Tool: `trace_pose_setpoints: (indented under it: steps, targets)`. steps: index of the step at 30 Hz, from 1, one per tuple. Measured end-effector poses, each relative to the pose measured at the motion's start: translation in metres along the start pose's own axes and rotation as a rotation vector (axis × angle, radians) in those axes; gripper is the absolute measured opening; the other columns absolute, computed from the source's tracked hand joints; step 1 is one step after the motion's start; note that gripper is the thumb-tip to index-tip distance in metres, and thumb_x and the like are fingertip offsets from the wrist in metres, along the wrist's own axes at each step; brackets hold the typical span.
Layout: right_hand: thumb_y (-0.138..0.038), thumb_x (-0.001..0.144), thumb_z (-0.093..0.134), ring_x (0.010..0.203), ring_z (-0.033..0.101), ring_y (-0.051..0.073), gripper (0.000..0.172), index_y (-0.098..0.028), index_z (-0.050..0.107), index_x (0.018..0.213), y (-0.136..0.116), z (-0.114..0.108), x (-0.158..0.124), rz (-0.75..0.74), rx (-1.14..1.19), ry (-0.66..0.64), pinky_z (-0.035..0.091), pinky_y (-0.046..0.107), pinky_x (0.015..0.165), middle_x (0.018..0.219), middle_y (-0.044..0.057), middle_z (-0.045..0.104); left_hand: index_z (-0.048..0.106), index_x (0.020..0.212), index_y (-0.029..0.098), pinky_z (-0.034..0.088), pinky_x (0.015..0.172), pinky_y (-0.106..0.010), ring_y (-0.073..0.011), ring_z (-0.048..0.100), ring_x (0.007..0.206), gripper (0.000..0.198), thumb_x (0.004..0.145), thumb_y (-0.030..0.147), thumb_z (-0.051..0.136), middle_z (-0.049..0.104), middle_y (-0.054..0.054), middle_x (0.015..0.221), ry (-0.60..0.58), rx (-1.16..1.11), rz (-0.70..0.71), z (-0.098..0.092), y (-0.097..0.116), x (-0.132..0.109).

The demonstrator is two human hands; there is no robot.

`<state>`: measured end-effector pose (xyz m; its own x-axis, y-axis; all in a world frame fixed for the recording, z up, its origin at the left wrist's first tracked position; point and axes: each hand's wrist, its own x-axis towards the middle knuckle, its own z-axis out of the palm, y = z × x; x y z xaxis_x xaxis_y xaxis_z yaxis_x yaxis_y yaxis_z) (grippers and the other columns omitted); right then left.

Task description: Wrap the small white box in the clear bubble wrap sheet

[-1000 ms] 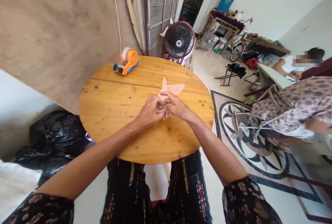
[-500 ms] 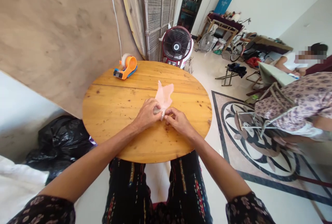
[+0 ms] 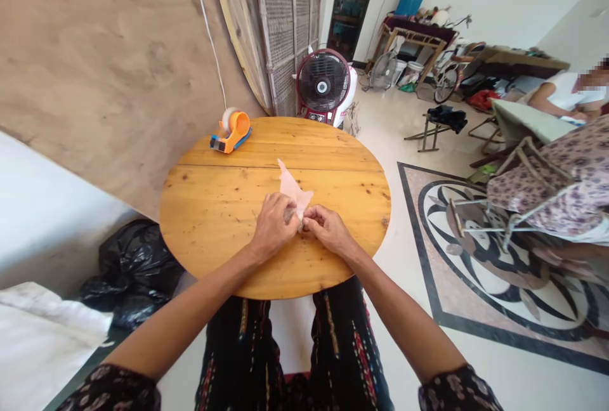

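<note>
A thin pink sheet lies over the near middle of the round wooden table, its two uneven points spread away from the person and its near end gathered into a narrow bunch between the hands. The left hand has its grip clamped on that bunch, thumb against fingers, from the left side; the right hand pinches the same end from the right, its fingertips close beside the left thumb. What the curled fingers cover is hidden. Near the table's far left edge stands an orange and blue tape dispenser, well apart from the sheet. Beyond the far edge is a dark red and white fan, next to a woven panel. Black plastic bags sit on the floor to the left. To the right are a folding stool with dark cloth on it, and a seated person in patterned clothing.
</note>
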<state>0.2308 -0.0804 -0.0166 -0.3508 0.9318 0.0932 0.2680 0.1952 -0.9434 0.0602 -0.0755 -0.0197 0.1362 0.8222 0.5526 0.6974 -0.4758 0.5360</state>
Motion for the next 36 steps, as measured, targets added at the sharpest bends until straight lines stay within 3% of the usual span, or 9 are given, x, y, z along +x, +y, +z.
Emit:
trace_pose_setpoints:
  steps: [4, 6, 9, 11, 13, 16, 20, 29, 36]
  targets:
    - [-0.03, 0.083, 0.055, 0.071, 0.059, 0.015, 0.012, -0.02, 0.059, 0.089, -0.012, -0.01, 0.005, -0.036, -0.325, 0.187, 0.049, 0.029, 0.071, 0.085, 0.003, 0.065, 0.049, 0.082, 0.021, 0.044, 0.081, -0.038, -0.0226, 0.05, 0.084, 0.015, 0.073, 0.009, 0.052, 0.057, -0.006, 0.084, 0.039, 0.031, 0.111, 0.005, -0.003, 0.001]
    - [-0.03, 0.079, 0.06, 0.088, 0.061, 0.02, 0.028, -0.019, 0.058, 0.105, -0.024, -0.014, 0.014, -0.121, -0.504, 0.308, 0.048, 0.035, 0.082, 0.106, 0.009, 0.064, 0.049, 0.083, 0.021, 0.044, 0.081, -0.038, -0.0225, 0.05, 0.085, 0.015, 0.073, 0.009, 0.051, 0.058, -0.006, 0.085, 0.03, 0.026, 0.114, 0.005, -0.003, 0.001]
    - [-0.028, 0.076, 0.062, 0.12, 0.051, 0.029, 0.054, -0.018, 0.049, 0.127, -0.041, -0.01, 0.036, -0.203, -0.713, 0.245, 0.04, 0.044, 0.1, 0.135, 0.015, 0.052, 0.048, 0.082, 0.021, 0.044, 0.081, -0.038, -0.0224, 0.05, 0.085, 0.015, 0.074, 0.009, 0.051, 0.057, -0.005, 0.084, 0.03, 0.02, 0.082, 0.003, -0.002, 0.002]
    - [-0.025, 0.077, 0.058, 0.122, 0.049, 0.032, 0.051, -0.016, 0.051, 0.127, -0.049, -0.005, 0.054, -0.174, -0.817, 0.189, 0.038, 0.047, 0.1, 0.135, 0.017, 0.052, 0.046, 0.081, 0.021, 0.044, 0.08, -0.037, -0.0222, 0.05, 0.084, 0.015, 0.073, 0.009, 0.051, 0.057, -0.005, 0.082, 0.039, 0.012, 0.067, 0.002, -0.001, 0.001]
    - [-0.022, 0.078, 0.054, 0.113, 0.056, 0.03, 0.035, -0.016, 0.061, 0.112, -0.052, -0.002, 0.07, -0.139, -0.876, 0.155, 0.04, 0.044, 0.096, 0.122, 0.015, 0.062, 0.046, 0.08, 0.022, 0.044, 0.079, -0.037, -0.0221, 0.05, 0.083, 0.016, 0.073, 0.008, 0.051, 0.056, -0.005, 0.082, 0.048, -0.001, 0.062, 0.002, -0.002, 0.001]
    - [-0.022, 0.08, 0.05, 0.093, 0.063, 0.024, 0.017, -0.018, 0.066, 0.086, -0.049, -0.008, 0.088, -0.061, -0.856, 0.199, 0.043, 0.035, 0.085, 0.096, 0.009, 0.07, 0.046, 0.082, 0.022, 0.045, 0.079, -0.037, -0.0223, 0.05, 0.085, 0.017, 0.073, 0.008, 0.051, 0.056, -0.005, 0.083, 0.045, -0.016, 0.056, 0.001, -0.003, 0.0]
    - [-0.029, 0.078, 0.053, 0.072, 0.061, 0.018, 0.015, -0.019, 0.062, 0.072, -0.032, -0.031, 0.1, 0.069, -0.688, 0.323, 0.044, 0.029, 0.07, 0.074, 0.003, 0.067, 0.047, 0.083, 0.021, 0.045, 0.081, -0.038, -0.0231, 0.05, 0.086, 0.018, 0.072, 0.008, 0.052, 0.056, -0.006, 0.084, 0.036, -0.015, 0.054, 0.001, -0.004, 0.0]
    - [-0.025, 0.069, 0.056, 0.053, 0.057, 0.014, 0.013, -0.018, 0.058, 0.08, -0.012, -0.046, 0.12, 0.25, -0.191, 0.182, 0.043, 0.024, 0.049, 0.062, 0.0, 0.062, 0.047, 0.082, 0.021, 0.046, 0.079, -0.038, -0.0233, 0.05, 0.085, 0.019, 0.071, 0.007, 0.052, 0.056, -0.005, 0.083, 0.048, 0.017, 0.083, 0.001, -0.002, 0.001]
    - [-0.025, 0.072, 0.052, 0.056, 0.057, 0.014, 0.009, -0.019, 0.058, 0.072, 0.006, -0.062, 0.117, 0.169, -0.335, 0.281, 0.045, 0.024, 0.054, 0.062, 0.0, 0.063, 0.049, 0.094, 0.022, 0.048, 0.085, -0.039, -0.0243, 0.053, 0.094, 0.03, 0.07, 0.006, 0.054, 0.056, -0.007, 0.095, 0.074, -0.033, 0.063, 0.002, -0.003, -0.002]
